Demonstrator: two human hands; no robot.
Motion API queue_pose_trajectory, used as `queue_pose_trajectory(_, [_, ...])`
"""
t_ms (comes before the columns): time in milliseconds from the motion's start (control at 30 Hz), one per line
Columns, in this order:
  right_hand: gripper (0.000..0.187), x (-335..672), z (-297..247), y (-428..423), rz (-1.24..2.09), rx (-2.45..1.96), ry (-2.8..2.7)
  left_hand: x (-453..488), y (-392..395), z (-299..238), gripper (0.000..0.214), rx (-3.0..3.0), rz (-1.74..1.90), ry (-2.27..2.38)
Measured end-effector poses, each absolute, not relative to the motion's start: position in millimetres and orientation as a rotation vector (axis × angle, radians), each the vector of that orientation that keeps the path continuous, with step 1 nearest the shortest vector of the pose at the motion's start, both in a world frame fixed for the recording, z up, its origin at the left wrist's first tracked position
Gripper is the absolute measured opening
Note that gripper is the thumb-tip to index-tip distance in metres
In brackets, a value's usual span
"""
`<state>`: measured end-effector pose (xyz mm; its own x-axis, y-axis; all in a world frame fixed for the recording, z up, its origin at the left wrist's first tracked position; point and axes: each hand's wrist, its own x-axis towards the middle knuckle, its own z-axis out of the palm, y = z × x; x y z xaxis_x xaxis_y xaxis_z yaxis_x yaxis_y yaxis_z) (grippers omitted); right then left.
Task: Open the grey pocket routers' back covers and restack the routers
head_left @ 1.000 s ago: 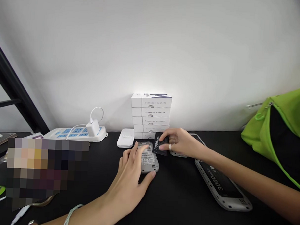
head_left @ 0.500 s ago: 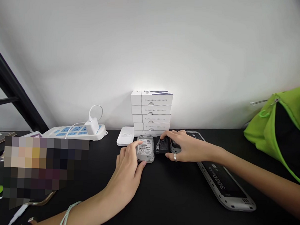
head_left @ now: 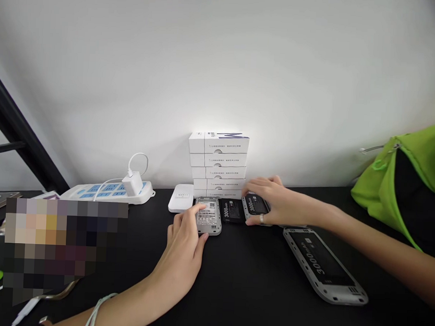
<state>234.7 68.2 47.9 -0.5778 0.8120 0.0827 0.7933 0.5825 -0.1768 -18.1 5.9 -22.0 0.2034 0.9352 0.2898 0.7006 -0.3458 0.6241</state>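
Note:
My left hand (head_left: 184, 238) rests its fingertips on a small grey device (head_left: 208, 217) lying open with its label side up, thumb at its near edge. Just right of it a black battery (head_left: 231, 210) marked 3000mAh lies flat on the black table (head_left: 241, 279), touched by neither hand. My right hand (head_left: 271, 203), with a ring on one finger, curls over a second grey device (head_left: 254, 206) that has a battery in it, fingers along its far edge and thumb at its near edge.
A stack of white boxes (head_left: 219, 165) stands against the wall behind the devices. A white puck-like unit (head_left: 181, 200) and a power strip (head_left: 108, 191) with a charger lie to the left. A third open device (head_left: 324, 265) lies at right, near a green bag (head_left: 407, 185).
My right hand set the black battery down beside the left device, let go of it and moved right onto the second device. My left hand slid the first device farther from me.

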Motion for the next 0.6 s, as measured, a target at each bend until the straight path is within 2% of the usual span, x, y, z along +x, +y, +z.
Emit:
queue_pose_trajectory(100, [0.082,247.8,46.8,75.5,0.212,-1.613,-2.622,-16.9,5.2,-21.3,0.043,2.201,0.937,1.511])
queue_pose_trajectory(167, [0.09,252.9,44.3,78.9,0.224,-1.711,-2.594,-15.8,4.4,-20.5,0.043,2.288,0.963,1.472])
queue_pose_trajectory(367, [0.076,249.6,60.8,72.9,0.295,-1.604,-2.528,-12.9,-2.1,-18.1,0.045,2.39,0.926,1.343])
queue_pose_trajectory(500, [0.087,248.7,63.6,71.4,0.175,-1.662,-2.649,-12.8,-5.4,-17.6,0.046,2.387,0.891,1.334])
queue_pose_trajectory(600, [0.092,251.7,54.3,76.1,0.276,-1.724,-2.669,-13.2,-5.5,-17.4,0.046,2.382,0.876,1.336])
